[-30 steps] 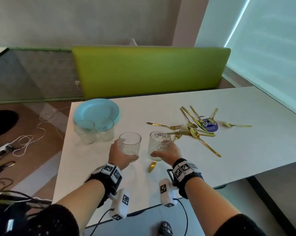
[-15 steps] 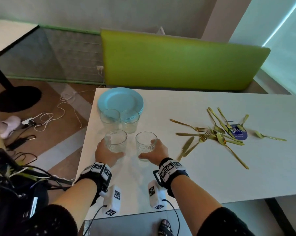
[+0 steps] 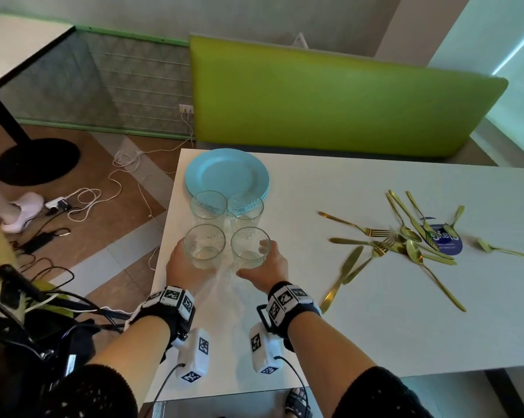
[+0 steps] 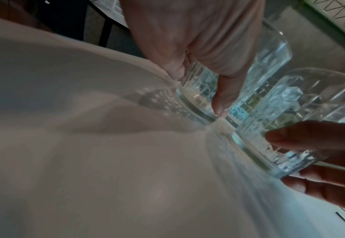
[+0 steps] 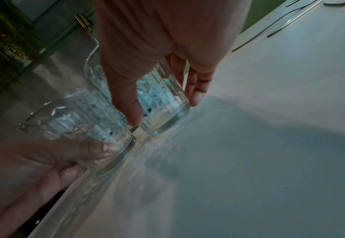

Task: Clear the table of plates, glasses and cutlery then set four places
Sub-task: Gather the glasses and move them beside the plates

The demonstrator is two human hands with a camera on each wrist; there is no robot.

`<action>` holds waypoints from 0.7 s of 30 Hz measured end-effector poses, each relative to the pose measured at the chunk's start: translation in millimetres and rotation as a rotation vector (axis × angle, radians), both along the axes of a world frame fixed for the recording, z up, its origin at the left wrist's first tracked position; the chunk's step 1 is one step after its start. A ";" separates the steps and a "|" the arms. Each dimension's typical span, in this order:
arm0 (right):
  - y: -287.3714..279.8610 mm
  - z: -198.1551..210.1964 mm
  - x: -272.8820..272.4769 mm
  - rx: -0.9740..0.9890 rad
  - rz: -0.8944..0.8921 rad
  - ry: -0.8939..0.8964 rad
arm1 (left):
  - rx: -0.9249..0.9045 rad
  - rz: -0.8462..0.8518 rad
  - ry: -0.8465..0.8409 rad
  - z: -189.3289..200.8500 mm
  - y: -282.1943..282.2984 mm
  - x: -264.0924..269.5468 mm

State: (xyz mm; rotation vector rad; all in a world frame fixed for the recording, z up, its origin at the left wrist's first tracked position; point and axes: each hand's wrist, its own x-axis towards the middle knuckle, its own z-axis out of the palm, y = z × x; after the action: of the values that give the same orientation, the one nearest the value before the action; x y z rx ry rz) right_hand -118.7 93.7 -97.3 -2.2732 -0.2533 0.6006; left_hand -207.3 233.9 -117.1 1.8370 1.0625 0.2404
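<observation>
Two clear cut-pattern glasses stand side by side on the white table (image 3: 375,327), near its left end. My left hand (image 3: 179,260) grips the left glass (image 3: 205,247), thumb and fingers curled round its wall (image 4: 198,90). My right hand (image 3: 269,263) grips the right glass (image 3: 250,248) the same way (image 5: 161,96). Both bases look to be on the tabletop. Just behind them stand two more glasses (image 3: 208,206) (image 3: 245,208), close in front of a stack of light blue plates (image 3: 226,173). Gold cutlery (image 3: 411,239) lies scattered to the right.
A gold knife (image 3: 342,276) lies right of my right wrist. A round blue sticker (image 3: 446,239) shows under the cutlery pile. A green bench back (image 3: 330,101) runs behind the table. Cables (image 3: 82,200) lie on the floor beyond the left table edge.
Both hands have carried their glasses to the left and farther from me, up to the two glasses by the plates. The knife near my right hand now lies clear of it.
</observation>
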 end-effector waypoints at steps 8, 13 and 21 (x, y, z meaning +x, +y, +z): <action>10.7 -1.3 0.1 0.016 -0.044 0.021 | 0.001 0.015 0.026 3.9 3.8 3.0; 12.8 0.7 4.2 0.024 -0.038 0.041 | 0.010 0.019 -0.022 10.6 0.7 7.3; 11.8 5.4 7.5 -0.038 -0.001 0.096 | -0.036 -0.010 -0.032 -0.8 5.7 8.6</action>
State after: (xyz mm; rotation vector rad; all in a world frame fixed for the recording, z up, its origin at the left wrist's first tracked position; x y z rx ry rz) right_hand -111.2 105.5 -92.0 -2.2732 -0.1949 0.7173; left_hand -198.7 239.6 -117.9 1.7998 1.0289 0.2429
